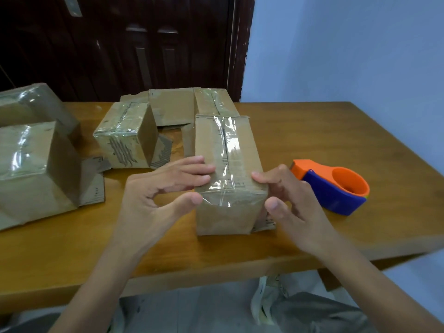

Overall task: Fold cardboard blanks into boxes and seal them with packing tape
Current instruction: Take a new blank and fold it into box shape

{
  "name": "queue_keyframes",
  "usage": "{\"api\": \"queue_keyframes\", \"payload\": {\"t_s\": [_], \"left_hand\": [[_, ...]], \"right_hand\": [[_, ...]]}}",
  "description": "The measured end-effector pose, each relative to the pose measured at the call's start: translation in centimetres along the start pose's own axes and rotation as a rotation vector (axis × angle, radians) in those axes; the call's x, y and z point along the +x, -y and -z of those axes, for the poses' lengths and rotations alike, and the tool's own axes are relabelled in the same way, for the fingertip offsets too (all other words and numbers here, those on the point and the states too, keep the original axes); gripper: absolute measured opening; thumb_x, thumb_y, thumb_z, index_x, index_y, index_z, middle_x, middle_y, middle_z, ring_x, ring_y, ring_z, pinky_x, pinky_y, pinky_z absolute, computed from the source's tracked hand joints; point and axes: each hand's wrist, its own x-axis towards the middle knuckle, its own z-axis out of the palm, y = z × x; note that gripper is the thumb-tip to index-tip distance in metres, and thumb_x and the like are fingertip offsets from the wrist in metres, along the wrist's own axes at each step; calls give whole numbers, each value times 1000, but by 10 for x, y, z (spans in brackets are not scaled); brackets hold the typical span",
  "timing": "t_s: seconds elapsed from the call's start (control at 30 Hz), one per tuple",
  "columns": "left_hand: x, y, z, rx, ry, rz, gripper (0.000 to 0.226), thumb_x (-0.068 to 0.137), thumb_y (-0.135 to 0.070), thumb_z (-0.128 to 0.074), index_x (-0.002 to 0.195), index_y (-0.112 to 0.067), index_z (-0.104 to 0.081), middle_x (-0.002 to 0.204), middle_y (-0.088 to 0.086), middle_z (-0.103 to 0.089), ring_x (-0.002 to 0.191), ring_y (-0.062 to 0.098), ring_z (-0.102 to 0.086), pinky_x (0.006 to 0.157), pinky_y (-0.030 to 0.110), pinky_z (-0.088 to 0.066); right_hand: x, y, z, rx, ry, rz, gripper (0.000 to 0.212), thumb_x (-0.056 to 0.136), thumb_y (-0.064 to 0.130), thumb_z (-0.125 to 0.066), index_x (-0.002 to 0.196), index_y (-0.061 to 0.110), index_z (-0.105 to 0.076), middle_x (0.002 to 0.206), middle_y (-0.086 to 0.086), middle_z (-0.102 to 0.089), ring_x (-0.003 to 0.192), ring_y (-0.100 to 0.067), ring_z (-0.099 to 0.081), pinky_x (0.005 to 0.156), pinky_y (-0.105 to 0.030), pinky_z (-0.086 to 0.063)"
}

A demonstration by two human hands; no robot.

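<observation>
A taped cardboard box (230, 217) stands at the middle of the wooden table (324, 140), with clear packing tape (228, 140) running along its top seam and over the near edge. My left hand (163, 188) lays straight fingers flat on the box top beside the tape, its thumb against the near left corner. My right hand (286, 195) curls round the near right corner, with the index fingertip on the top edge and the thumb on the front edge. An orange and blue tape dispenser (336, 188) lies on the table to the right of the box.
Two taped boxes (36, 169) stand at the left and another taped box (125, 135) behind my left hand. Flat cardboard blanks (173, 109) lie at the back, partly under the boxes. A dark wooden door (120, 44) and a pale wall (348, 44) stand behind the table.
</observation>
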Motion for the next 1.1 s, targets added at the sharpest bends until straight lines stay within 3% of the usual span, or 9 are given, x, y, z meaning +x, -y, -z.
{"api": "queue_keyframes", "payload": {"t_s": [0.13, 0.27, 0.43, 0.57, 0.73, 0.83, 0.9, 1.1], "left_hand": [[-5, -4, -10, -37, -94, 53, 33, 85, -39, -79, 106, -13, -79, 117, -6, -79, 124, 16, -69, 100, 37, -59], [-9, -4, -15, -29, -123, 75, 31, 83, -32, -80, 107, -15, -78, 119, -7, -78, 126, 14, -67, 96, 34, -61], [-8, 5, -10, 56, -80, 20, 32, 83, -29, -81, 111, -15, -76, 123, 0, -76, 130, 18, -65, 98, 49, -60], [-11, 7, -15, 129, -115, -44, 29, 85, -26, -80, 111, -13, -74, 121, 2, -75, 128, 17, -66, 95, 53, -61], [-13, 2, -21, 173, -170, -54, 33, 85, -31, -81, 107, -7, -76, 120, 0, -76, 128, 15, -66, 95, 47, -62], [-12, -8, -27, 221, -229, 3, 35, 83, -35, -87, 103, -9, -79, 118, -4, -76, 126, 9, -67, 91, 33, -63], [-12, -12, -31, 265, -265, 31, 33, 81, -36, -88, 102, -12, -80, 118, -9, -76, 124, 5, -67, 89, 29, -63], [-7, -9, -23, 249, -199, -16, 29, 84, -37, -82, 102, -15, -81, 117, -11, -76, 121, 5, -69, 93, 34, -62]], "right_hand": [[2, 5, -10, -20, -78, -21, 40, 100, 66, -50, 113, 29, -57, 74, -14, -62, 60, -35, -65, 45, -54, -48], [2, 6, -14, -28, -93, -17, 31, 101, 58, -54, 111, 29, -56, 76, -15, -63, 60, -34, -65, 44, -51, -48], [5, -3, -3, -113, -37, 66, 33, 103, 52, -55, 121, 24, -57, 77, -10, -63, 63, -27, -66, 50, -42, -51], [5, -9, -8, -243, -81, 173, 39, 107, 53, -47, 126, 19, -54, 78, -8, -66, 60, -24, -65, 46, -36, -49], [5, 1, -18, -332, -191, 174, 42, 103, 60, -52, 117, 21, -55, 76, 2, -65, 58, -15, -63, 41, -35, -48], [4, 16, -29, -416, -296, 152, 48, 96, 65, -62, 107, 19, -58, 87, 18, -62, 67, -1, -62, 45, -25, -50], [3, 19, -34, -435, -322, 148, 45, 96, 64, -63, 103, 19, -61, 89, 19, -63, 71, 3, -63, 48, -22, -50], [5, 15, -20, -279, -192, 52, 35, 101, 62, -52, 108, 28, -57, 81, 2, -65, 67, -19, -66, 48, -37, -50]]}}
